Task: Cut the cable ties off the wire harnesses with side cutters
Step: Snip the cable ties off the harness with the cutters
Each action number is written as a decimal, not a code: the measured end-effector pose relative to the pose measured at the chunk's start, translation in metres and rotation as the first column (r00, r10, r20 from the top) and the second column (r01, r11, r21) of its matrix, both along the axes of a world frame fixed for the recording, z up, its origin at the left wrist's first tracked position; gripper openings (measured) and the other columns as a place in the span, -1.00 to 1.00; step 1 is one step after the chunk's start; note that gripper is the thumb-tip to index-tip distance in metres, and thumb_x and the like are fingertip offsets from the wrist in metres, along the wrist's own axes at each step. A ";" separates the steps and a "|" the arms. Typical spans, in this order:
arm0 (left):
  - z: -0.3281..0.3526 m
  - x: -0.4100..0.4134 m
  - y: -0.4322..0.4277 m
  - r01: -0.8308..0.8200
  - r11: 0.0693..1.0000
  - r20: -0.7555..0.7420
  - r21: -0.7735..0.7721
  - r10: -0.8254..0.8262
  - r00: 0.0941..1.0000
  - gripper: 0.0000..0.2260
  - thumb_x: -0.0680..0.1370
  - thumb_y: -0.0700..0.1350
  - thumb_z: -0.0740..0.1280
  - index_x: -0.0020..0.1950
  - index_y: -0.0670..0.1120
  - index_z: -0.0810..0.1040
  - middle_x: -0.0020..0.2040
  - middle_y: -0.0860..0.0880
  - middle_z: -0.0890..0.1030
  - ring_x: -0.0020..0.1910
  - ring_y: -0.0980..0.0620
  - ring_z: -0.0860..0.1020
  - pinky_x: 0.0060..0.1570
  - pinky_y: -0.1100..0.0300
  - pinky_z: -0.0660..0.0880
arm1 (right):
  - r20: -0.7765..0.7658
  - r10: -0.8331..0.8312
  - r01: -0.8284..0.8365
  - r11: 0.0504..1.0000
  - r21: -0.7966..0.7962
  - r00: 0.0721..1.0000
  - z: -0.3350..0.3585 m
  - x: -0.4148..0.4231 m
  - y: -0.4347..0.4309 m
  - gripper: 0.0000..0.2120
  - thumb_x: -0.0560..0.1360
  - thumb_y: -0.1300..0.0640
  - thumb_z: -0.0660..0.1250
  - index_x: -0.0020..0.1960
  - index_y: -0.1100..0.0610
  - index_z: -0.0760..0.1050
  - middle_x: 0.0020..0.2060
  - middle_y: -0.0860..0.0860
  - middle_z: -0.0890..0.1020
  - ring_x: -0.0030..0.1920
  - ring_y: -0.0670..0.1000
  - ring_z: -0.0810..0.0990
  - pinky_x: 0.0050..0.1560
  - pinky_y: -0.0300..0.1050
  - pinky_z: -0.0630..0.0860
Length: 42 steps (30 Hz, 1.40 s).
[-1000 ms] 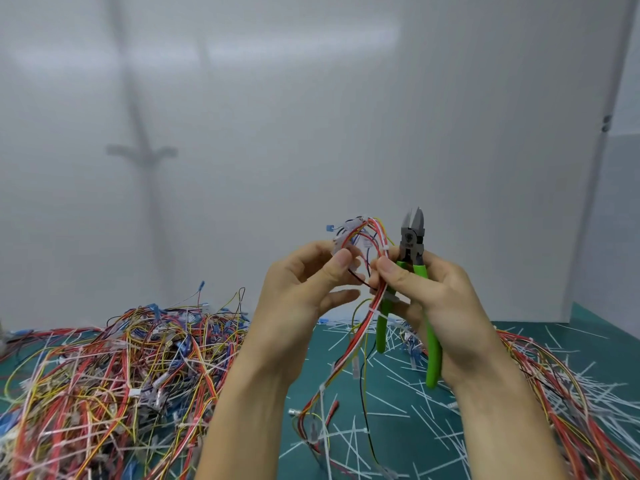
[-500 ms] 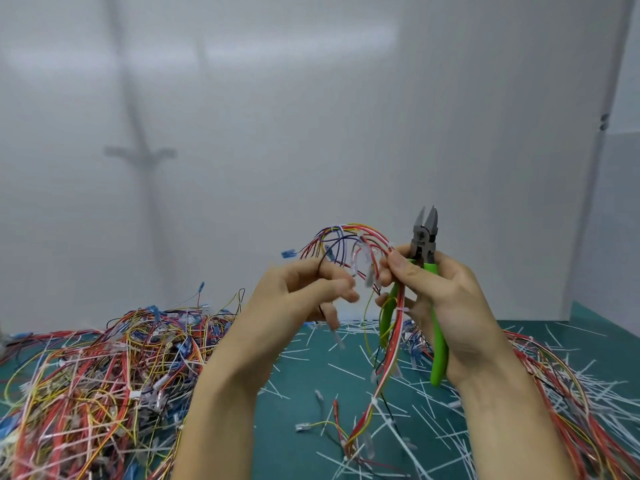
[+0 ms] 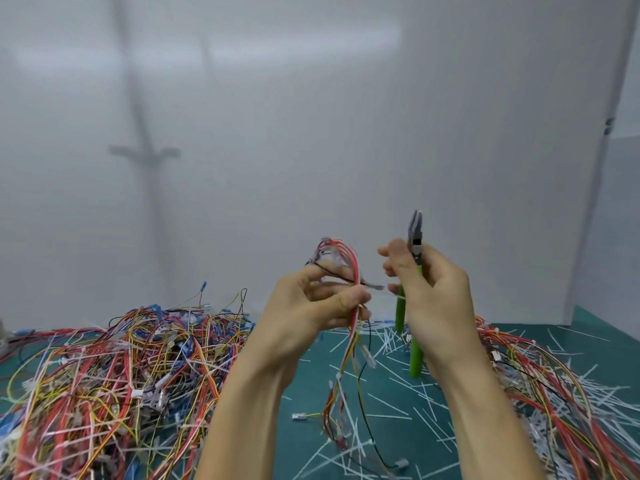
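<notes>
Teal bench (image 3: 301,382) strewn with wires (image 3: 104,375): left hand (image 3: 311,313) clamps its grip on a harness (image 3: 346,258), right hand (image 3: 440,306) on cutters (image 3: 415,233).

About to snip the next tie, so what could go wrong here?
The green-handled side cutters in the right hand may nick wires, since the pale cable tie sits against the red, yellow and black wire harness. The left hand pinches beside that tie, so its fingertips could get caught.

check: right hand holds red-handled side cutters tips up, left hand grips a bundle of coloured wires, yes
Not red: in the head view the right hand holds green-handled side cutters tips up; the left hand grips the bundle of coloured wires.
</notes>
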<state>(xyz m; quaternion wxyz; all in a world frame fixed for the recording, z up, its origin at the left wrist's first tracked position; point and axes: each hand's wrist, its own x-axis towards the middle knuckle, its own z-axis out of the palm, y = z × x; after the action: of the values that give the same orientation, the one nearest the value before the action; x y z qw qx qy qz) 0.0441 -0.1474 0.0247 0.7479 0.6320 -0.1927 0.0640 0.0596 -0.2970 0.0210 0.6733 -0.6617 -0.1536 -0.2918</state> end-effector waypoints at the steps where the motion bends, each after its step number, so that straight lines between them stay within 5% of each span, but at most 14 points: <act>1: -0.001 0.002 0.003 -0.026 0.999 -0.010 -0.029 0.026 1.000 -0.72 0.27 -0.15 0.50 -0.07 -0.14 0.58 -0.18 -0.17 0.71 -0.27 -0.05 0.68 -0.23 0.22 0.60 | 0.010 -0.014 0.013 0.999 0.037 1.000 0.001 0.000 0.000 -0.60 0.44 -0.26 0.21 -0.06 0.03 0.62 -0.23 -0.18 0.67 -0.14 -0.19 0.62 0.05 0.00 0.58; 6: -0.003 0.008 0.014 -0.133 0.977 -0.055 -0.167 0.125 0.991 -0.72 0.29 -0.19 0.48 -0.03 -0.15 0.57 -0.12 -0.17 0.72 -0.25 -0.05 0.70 -0.23 0.23 0.61 | -0.016 -0.005 0.006 0.997 0.075 1.000 0.002 -0.002 -0.006 -0.51 0.46 -0.31 0.12 -0.09 0.05 0.61 -0.33 -0.14 0.65 -0.25 -0.16 0.60 -0.12 -0.10 0.58; 12: -0.002 0.010 0.013 -0.165 0.950 -0.048 -0.267 0.158 0.986 -0.76 0.33 -0.21 0.44 -0.02 -0.15 0.57 -0.09 -0.14 0.73 -0.21 -0.03 0.70 -0.21 0.25 0.60 | -0.267 0.035 -0.092 0.975 -0.203 0.963 -0.002 -0.001 -0.009 -0.47 0.56 -0.26 0.13 -0.18 0.16 0.61 -0.38 0.04 0.65 -0.37 -0.01 0.62 -0.19 0.02 0.56; 17: -0.003 0.011 0.011 -0.151 0.951 -0.046 -0.269 0.143 0.989 -0.78 0.39 -0.23 0.42 0.01 -0.16 0.56 -0.05 -0.13 0.73 -0.19 -0.02 0.70 -0.17 0.24 0.61 | -0.383 0.157 -0.319 0.856 -0.407 0.910 -0.005 -0.004 -0.005 -0.51 0.56 -0.23 0.15 -0.20 0.13 0.61 -0.41 0.01 0.63 -0.39 -0.04 0.63 -0.28 -0.08 0.54; 35: -0.001 0.008 0.010 -0.130 0.964 0.005 -0.231 0.135 0.991 -0.83 0.46 -0.28 0.41 0.02 -0.14 0.57 -0.02 -0.12 0.73 -0.16 0.02 0.70 -0.16 0.27 0.60 | -0.260 0.150 -0.260 0.845 -0.467 0.954 -0.005 -0.005 0.005 -0.38 0.38 -0.43 0.08 -0.25 0.10 0.59 -0.44 -0.01 0.61 -0.40 -0.03 0.63 -0.28 -0.15 0.51; 42: -0.002 0.009 0.009 -0.167 0.978 0.028 -0.125 0.172 0.985 -0.84 0.46 -0.21 0.43 0.03 -0.09 0.59 -0.01 -0.05 0.73 -0.04 0.05 0.69 -0.06 0.24 0.61 | -0.250 0.150 -0.259 0.830 -0.494 0.957 -0.006 -0.006 0.004 -0.48 0.55 -0.28 0.16 -0.25 0.11 0.59 -0.47 -0.02 0.58 -0.45 -0.08 0.58 -0.33 -0.19 0.50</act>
<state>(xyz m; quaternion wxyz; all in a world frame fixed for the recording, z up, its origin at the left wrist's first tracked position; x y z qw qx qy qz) 0.0534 -0.1381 0.0232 0.7729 0.5980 -0.1484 0.1516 0.0541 -0.2927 0.0153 0.5078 -0.8249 -0.2289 -0.0969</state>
